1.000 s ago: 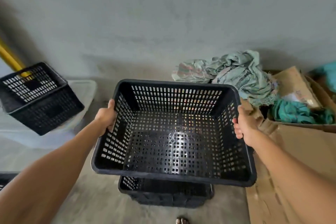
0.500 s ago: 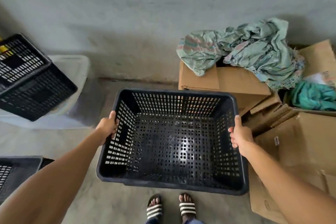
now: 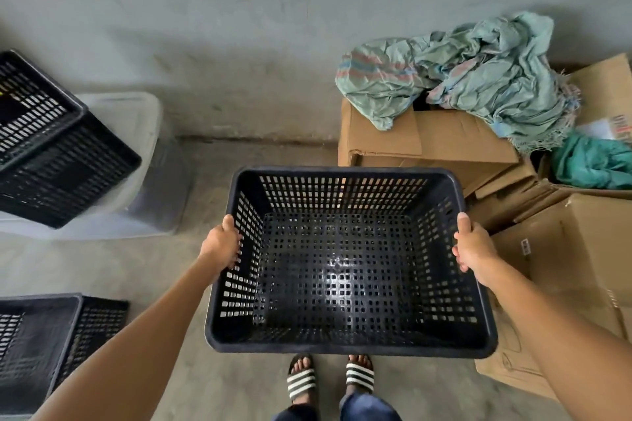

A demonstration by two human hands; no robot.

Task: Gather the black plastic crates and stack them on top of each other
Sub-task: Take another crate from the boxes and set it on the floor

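Observation:
I hold a black perforated plastic crate [image 3: 349, 263] level in front of me, above my feet. My left hand [image 3: 220, 243] grips its left rim and my right hand [image 3: 473, 248] grips its right rim. The crate is empty. A second black crate [image 3: 51, 154] rests tilted on a clear plastic bin at the far left. A third black crate [image 3: 44, 349] stands on the floor at the lower left, cut off by the frame edge. No crate shows under the held one now.
A clear plastic bin [image 3: 136, 133] stands at the left by the grey wall. Cardboard boxes [image 3: 434, 143] with a crumpled green cloth [image 3: 472, 75] crowd the right side. Bare concrete floor [image 3: 239, 154] lies between bin and boxes. My sandalled feet [image 3: 328, 379] are below the crate.
The view has tilted down and my feet have come into sight. The crate I hold has dropped lower in view, and the crate seen beneath it a second ago is hidden.

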